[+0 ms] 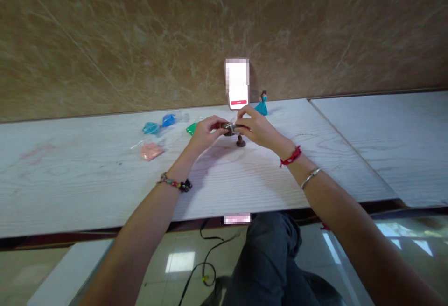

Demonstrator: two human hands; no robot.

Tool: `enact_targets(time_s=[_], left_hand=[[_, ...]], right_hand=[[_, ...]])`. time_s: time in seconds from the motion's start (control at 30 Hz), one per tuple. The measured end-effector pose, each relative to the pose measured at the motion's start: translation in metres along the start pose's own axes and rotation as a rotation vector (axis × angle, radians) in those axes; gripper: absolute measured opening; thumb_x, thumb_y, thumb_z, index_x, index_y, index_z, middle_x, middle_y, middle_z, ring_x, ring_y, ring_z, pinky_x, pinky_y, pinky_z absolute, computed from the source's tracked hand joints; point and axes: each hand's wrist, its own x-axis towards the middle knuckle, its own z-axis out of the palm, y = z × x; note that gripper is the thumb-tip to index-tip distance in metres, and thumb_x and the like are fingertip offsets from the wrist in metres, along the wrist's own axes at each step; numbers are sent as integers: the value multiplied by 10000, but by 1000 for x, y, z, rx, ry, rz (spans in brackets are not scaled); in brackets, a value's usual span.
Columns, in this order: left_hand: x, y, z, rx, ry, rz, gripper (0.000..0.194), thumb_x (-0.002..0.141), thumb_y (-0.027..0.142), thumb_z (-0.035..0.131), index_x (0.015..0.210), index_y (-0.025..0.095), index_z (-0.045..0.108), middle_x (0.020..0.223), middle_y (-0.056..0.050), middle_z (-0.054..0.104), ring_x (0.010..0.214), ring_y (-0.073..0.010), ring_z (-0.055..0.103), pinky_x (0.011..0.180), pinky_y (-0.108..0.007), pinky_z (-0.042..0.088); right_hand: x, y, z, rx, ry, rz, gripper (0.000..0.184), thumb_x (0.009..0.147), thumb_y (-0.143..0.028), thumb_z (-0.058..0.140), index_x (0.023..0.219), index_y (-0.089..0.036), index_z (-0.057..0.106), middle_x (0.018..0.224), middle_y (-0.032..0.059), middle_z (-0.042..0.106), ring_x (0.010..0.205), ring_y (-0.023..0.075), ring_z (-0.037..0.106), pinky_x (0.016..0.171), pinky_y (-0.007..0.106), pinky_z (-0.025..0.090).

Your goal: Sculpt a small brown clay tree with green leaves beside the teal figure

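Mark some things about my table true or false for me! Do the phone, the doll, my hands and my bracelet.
1. The left hand and right hand both touch a dark packet. True.
2. The phone lies flat on the table. False: it stands propped against the wall.
3. The little doll has a blue-green dress. True.
4. The red bracelet is next to the left hand. False: it is next to the right hand.
5. A small brown piece stands on the table. True.
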Motion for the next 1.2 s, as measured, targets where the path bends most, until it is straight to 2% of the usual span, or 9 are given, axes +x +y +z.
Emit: enact_targets(time_s=[0.23,0.4,0.5,0.57,0.7,0.8,0.93,1.07,1.2], left_hand=[[7,-14,-17,-55,105,-76,189,639,214,645,806,135,604,749,-19,608,709,-135,580,711,-297,470],[11,-38,-45,107,493,-261,99,692,192,577,782,151,585,746,-24,607,689,-130,571,681,-274,466],[9,-44,-52,311,506,-384,106,694,185,579,798,165,586,715,-29,592,683,-152,561,686,-305,468],[5,-39,-50,491,416,-389,231,701,161,569,930,175,583,754,-47,588,725,-176,565,728,-342,464],[-1,-21,-42,817,253,-258,414,773,145,461,1185,189,489,964,-121,533,897,-237,547,811,-397,440],[-2,-8,-39,883,142,-274,421,792,129,412,1205,173,481,1001,-134,500,937,-242,536,823,-377,441],[-2,8,-36,951,105,-227,406,804,157,401,1202,171,477,1082,-124,480,999,-233,505,835,-342,434],[-6,18,-22,1067,-58,-215,385,808,157,367,1172,181,490,1127,-110,468,955,-224,518,782,-335,447],[-10,16,-11,1186,-198,-269,360,798,136,344,1106,160,529,1085,-127,485,922,-249,523,734,-358,454]], right_hand=[[1,2,-14,260,93,114,114,791,-245,540,737,-155,584,919,22,459,697,75,532,674,271,485],[-2,36,-40,558,521,306,180,835,-354,460,856,-195,542,803,-12,537,749,76,589,678,239,502],[-5,53,-47,637,651,396,174,822,-372,481,882,-212,517,795,-15,587,762,80,609,682,231,510],[-6,55,-43,705,607,469,198,794,-365,529,910,-207,499,780,-14,607,708,78,618,662,233,516],[-5,36,-26,850,337,622,239,771,-323,573,945,-181,493,713,-16,624,613,73,623,609,215,521],[-3,21,-19,876,138,684,175,813,-320,518,846,-148,525,671,6,628,598,77,624,595,205,523],[-5,19,-16,821,27,700,95,809,-241,527,789,-148,525,665,16,635,610,94,630,625,235,534],[-8,30,-14,390,-87,732,82,778,-108,514,784,-110,596,702,64,649,666,146,647,666,277,531],[-11,39,-10,-160,-212,610,217,741,-44,503,895,-84,651,821,125,677,859,221,629,816,332,467]])
